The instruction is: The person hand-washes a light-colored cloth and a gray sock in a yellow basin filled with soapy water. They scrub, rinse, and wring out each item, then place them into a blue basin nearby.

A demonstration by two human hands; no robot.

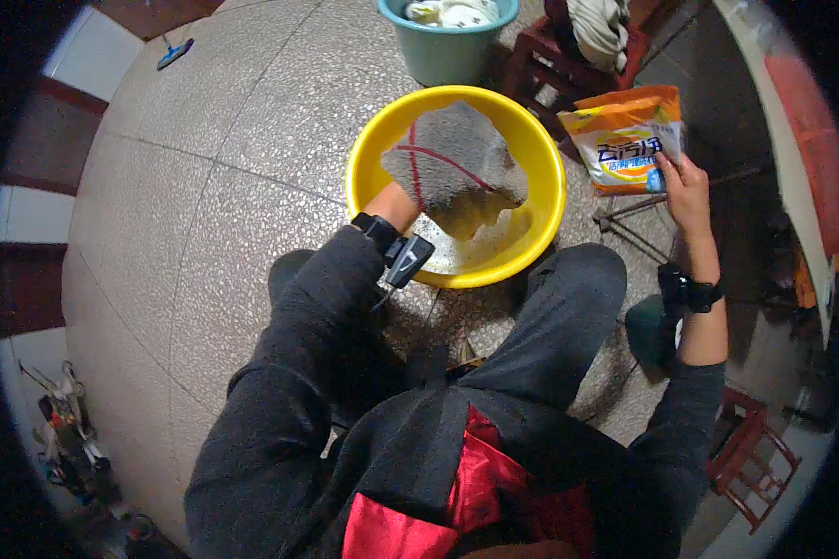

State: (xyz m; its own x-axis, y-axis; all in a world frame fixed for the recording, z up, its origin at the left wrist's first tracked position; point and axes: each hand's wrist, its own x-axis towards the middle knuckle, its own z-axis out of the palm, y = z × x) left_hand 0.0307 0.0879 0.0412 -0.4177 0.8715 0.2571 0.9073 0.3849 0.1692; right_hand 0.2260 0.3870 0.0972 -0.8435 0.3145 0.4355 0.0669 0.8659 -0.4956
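My right hand (691,192) grips the lower right edge of an orange and white plastic bag (626,150), probably washing powder, with large printed writing. The bag is raised at the right of a round yellow plastic basin (547,230). Inside the basin, a grey cloth with red stripes (454,143) spreads over the far part, its near portion wet and darker. Sudsy water (447,248) shows at the near side. My left hand (395,204) reaches over the basin's left rim; its fingers are hidden beneath the cloth.
A blue-green bucket (447,52) holding white fabric stands beyond the basin. Right of it, a dark red wooden stool (552,63) bears a pale draped cloth (601,31). A small reddish chair (751,454) is at lower right. A blue broom head (175,54) rests on the speckled floor (252,161).
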